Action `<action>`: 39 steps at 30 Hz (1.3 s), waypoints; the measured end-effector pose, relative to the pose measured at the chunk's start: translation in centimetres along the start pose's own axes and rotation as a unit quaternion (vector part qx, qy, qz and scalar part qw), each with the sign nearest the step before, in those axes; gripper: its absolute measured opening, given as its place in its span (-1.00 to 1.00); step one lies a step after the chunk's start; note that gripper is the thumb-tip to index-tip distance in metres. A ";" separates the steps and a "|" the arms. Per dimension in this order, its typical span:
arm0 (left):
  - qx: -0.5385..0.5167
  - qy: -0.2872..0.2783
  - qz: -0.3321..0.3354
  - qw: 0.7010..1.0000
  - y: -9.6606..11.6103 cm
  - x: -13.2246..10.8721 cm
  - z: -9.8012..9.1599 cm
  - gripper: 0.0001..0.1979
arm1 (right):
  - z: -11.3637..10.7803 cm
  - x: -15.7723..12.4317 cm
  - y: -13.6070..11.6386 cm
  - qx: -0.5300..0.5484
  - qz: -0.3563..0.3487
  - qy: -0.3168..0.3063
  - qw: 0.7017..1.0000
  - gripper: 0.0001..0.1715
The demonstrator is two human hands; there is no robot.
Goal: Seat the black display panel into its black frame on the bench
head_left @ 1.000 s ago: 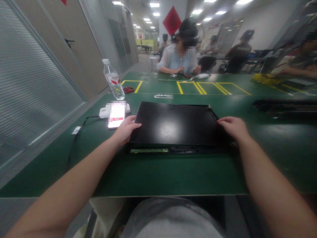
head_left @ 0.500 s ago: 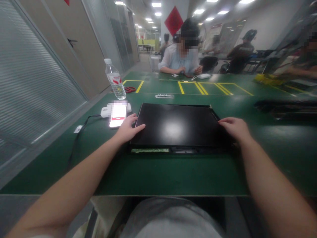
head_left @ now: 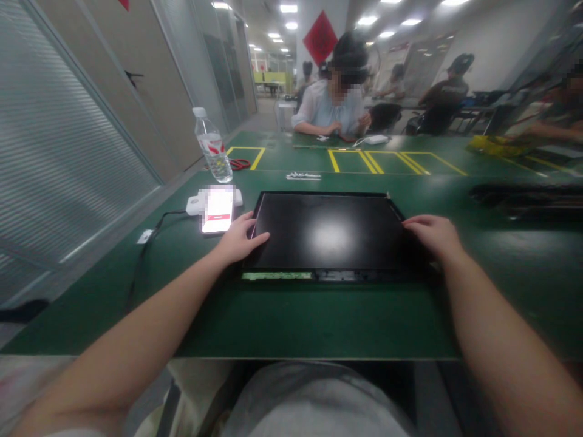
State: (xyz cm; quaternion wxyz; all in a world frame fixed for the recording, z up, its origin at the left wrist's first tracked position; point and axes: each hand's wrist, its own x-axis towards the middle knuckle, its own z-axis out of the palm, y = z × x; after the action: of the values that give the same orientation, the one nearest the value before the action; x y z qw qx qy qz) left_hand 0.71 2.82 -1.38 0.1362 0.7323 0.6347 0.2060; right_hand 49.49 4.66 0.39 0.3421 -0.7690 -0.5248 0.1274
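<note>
Here, black screen panel (head_left: 298, 233) lies directly between both hands (head_left: 237, 238) (head_left: 435, 235).

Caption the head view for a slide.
Left hand and right hand at opposite sides of a glossy black panel on a green table, lit phone nearby.

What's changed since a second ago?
The left side of the black panel has come down, baring more of the far edge of the frame. The left hand went down with it, thumb over its edge. Right hand, phone and bottle stayed put.
</note>
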 end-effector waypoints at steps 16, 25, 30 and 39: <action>0.000 0.003 0.005 1.000 0.2 -0.1 -0.1 -0.35 | 0.2 0.3 0.5 0.015 0.000 0.001 1.000 -0.88; 0.015 -0.002 -0.001 1.000 0.6 -0.2 -0.3 -0.34 | 0.3 0.3 0.5 0.015 -0.001 0.005 1.000 -0.87; 0.019 -0.013 -0.006 1.000 0.9 -0.2 -0.5 -0.30 | 0.3 0.3 0.6 0.009 -0.017 0.003 1.000 -0.87; 0.007 -0.007 0.006 1.000 0.7 -0.3 -0.4 -0.30 | 0.4 0.5 0.8 0.004 -0.027 0.009 1.000 -0.89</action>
State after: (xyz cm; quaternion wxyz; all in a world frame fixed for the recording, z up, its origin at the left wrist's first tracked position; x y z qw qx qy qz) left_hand 1.07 2.38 -0.80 0.1340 0.7384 0.6308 0.1972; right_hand 50.07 5.06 -0.34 0.3535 -0.7542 -0.5416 0.1136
